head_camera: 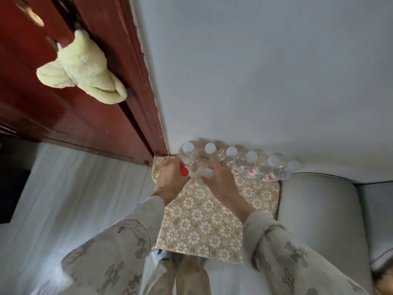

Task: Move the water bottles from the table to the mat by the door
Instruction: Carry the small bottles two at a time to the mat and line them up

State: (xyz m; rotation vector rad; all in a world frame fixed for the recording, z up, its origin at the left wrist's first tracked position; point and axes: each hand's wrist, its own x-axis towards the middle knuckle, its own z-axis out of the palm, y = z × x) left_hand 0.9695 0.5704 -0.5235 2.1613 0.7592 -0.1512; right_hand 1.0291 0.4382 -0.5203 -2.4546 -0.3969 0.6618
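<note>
Both hands were down on the mat (204,216) by the door (70,107), the left hand (172,177) clasping a red-capped bottle (184,171), the right hand (219,179) gripping a white-capped bottle (207,173) near the neck, beside the row (244,165) along the wall; full, they looked heavy, thin-walled and slick, best gripped around the body.

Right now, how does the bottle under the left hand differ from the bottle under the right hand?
The left-hand bottle has a red cap; the right-hand bottle has a white one. The left-hand bottle sits nearer the door, the right-hand bottle nearer the row of bottles. Both are clear, over the mat, each in one hand's grip.
</note>
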